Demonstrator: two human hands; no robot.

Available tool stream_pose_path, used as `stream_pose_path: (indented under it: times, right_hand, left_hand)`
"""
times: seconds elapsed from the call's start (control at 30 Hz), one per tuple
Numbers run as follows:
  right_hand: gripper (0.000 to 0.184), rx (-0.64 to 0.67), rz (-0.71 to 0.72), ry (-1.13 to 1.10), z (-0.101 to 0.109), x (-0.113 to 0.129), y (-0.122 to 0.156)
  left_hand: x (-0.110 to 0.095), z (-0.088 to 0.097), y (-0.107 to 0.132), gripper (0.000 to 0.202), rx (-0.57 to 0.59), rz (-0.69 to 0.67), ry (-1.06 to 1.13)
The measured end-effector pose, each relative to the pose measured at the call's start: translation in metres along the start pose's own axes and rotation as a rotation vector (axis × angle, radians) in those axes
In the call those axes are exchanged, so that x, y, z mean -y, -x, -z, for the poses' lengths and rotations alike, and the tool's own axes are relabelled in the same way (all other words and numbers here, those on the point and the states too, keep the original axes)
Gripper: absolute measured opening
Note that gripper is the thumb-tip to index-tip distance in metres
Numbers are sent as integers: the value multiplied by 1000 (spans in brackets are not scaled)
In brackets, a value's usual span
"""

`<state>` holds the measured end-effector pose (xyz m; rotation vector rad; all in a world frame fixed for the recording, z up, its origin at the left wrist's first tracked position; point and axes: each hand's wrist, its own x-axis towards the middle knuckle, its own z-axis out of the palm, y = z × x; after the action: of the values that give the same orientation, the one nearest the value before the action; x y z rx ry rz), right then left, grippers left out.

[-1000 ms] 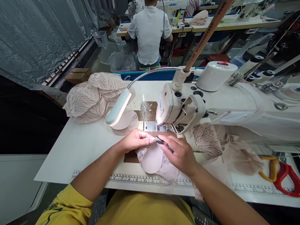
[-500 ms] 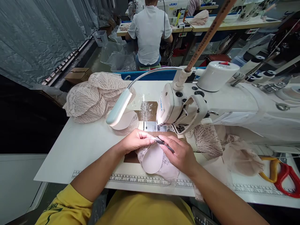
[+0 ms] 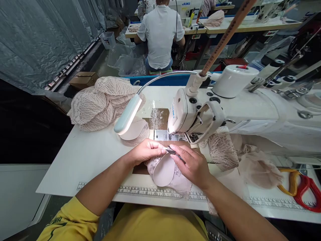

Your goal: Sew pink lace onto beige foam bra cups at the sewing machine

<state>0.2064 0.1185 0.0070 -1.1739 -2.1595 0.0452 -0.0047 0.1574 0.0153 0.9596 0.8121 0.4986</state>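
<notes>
My right hand [image 3: 192,164] is closed around small dark thread snips [image 3: 173,152], whose tip points left. My left hand [image 3: 147,152] pinches the upper edge of a pale pink lace bra cup piece [image 3: 164,170] close to that tip. The smooth inside of the cup faces up, and its lace hangs toward the table's front edge. Just beyond my hands is the needle area of a white sewing machine [image 3: 185,110]. What lies between my left fingertips is too small to make out.
A pile of beige lace cups [image 3: 100,103] sits at the back left, with another cup [image 3: 132,130] under a lamp [image 3: 127,113]. Red-handled scissors [image 3: 307,194] and yellow-handled ones [image 3: 292,182] lie at right. A printed ruler [image 3: 140,192] runs along the front edge. A person [image 3: 160,36] sits ahead.
Almost nothing differs. The snips and right fingers have shifted very slightly at the cup's edge, and the view has moved a little.
</notes>
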Motion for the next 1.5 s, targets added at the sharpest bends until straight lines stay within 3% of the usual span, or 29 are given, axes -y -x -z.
stream_pose_path:
  times: [0.17, 0.3, 0.37, 0.5, 0.63, 0.83, 0.97, 1.5]
  right_hand:
    - [25, 54, -32, -130, 2, 0, -1]
    - [28, 68, -295, -176, 4, -3, -2]
    - [36, 141, -423, -181, 4, -4, -4]
    - [34, 264, -493, -269, 6, -2, -6]
    - [34, 204, -425, -314, 6, 1, -6]
    - [33, -19, -144, -79, 3, -5, 2]
    - [27, -48, -4, -2, 0, -6, 4]
    - [26, -76, 20, 69, -2, -5, 3]
  left_hand:
    - [-2, -2, -1, 29, 4, -17, -14]
    - [-6, -5, 0, 31, -18, -36, -63]
    - [-8, -5, 0, 32, -32, -44, -103]
    - [-8, -8, 0, 28, -22, -103, -176]
    - [-5, -13, 0, 31, -23, -100, -214]
    - [-3, -13, -2, 35, -125, -104, -194]
    - [-1, -11, -3, 32, -160, -138, -172]
    - [-3, -14, -2, 28, -205, -164, -190]
